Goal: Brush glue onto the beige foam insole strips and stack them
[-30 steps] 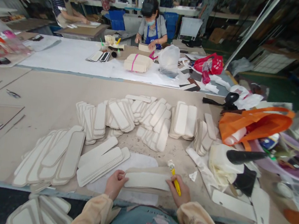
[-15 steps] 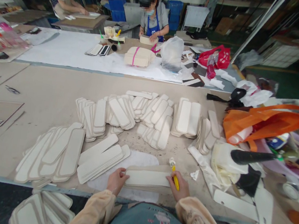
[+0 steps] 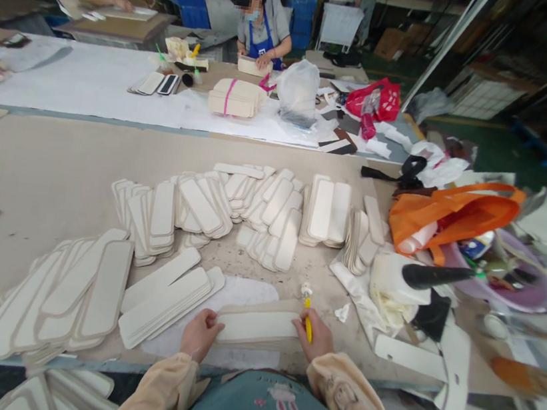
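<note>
A long cream strip with rounded ends (image 3: pixel 257 326) lies across a tan backing piece at the table's near edge. My left hand (image 3: pixel 199 334) pinches the strip's left end. My right hand (image 3: pixel 313 334) presses on its right end, fingers closed round a yellow pen-like tool (image 3: pixel 307 319) with a small white figure on top. A white sheet (image 3: pixel 242 293) lies under the work. Both sleeves are beige.
Piles of the same cream strips (image 3: pixel 233 206) cover the table middle, and longer ones (image 3: pixel 65 292) sit at the left. An orange bag (image 3: pixel 449 211), a black-handled tool (image 3: pixel 438 277) and scraps crowd the right. A person in a blue apron (image 3: pixel 261 25) works at the far table.
The view has swung slightly to the right and down. Both hands stay on the ends of the strip, with the pen still in the right.
</note>
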`<state>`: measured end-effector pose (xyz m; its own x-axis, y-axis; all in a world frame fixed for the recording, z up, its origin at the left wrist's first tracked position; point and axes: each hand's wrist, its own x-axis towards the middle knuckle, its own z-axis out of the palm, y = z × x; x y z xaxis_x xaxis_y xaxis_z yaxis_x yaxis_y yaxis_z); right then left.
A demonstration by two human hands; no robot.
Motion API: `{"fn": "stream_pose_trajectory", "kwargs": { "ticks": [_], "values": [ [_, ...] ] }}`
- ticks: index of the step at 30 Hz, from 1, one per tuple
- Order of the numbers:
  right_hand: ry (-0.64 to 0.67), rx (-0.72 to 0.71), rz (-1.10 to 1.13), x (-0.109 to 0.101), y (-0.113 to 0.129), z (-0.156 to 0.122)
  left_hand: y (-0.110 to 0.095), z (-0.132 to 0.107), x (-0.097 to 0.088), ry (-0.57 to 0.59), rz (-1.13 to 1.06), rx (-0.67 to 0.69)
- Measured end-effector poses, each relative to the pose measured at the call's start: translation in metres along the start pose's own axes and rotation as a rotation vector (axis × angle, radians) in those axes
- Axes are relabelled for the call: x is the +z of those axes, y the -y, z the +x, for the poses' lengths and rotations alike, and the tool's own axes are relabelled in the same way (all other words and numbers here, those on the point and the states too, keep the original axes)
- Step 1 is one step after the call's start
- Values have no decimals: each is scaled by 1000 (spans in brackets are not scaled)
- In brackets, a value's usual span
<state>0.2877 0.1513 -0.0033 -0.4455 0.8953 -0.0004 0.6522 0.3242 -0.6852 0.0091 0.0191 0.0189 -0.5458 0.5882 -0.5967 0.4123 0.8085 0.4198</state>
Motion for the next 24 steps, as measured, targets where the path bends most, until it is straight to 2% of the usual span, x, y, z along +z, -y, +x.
{"fn": "stream_pose_trajectory", "kwargs": {
  "ticks": [10, 17, 21, 24],
  "values": [
    [-32, -28, -33, 6, -8, 1, -2, 2, -3, 22, 58, 43],
    [-57, -128, -13, 4, -12, 2, 1, 4, -1, 20, 68, 56],
    [49, -302, 76, 1, 12, -3, 3, 5, -1, 24, 54, 71],
    [198, -467, 154, 12, 33, -7, 6, 8, -1, 21, 39, 79]
  ]
}}
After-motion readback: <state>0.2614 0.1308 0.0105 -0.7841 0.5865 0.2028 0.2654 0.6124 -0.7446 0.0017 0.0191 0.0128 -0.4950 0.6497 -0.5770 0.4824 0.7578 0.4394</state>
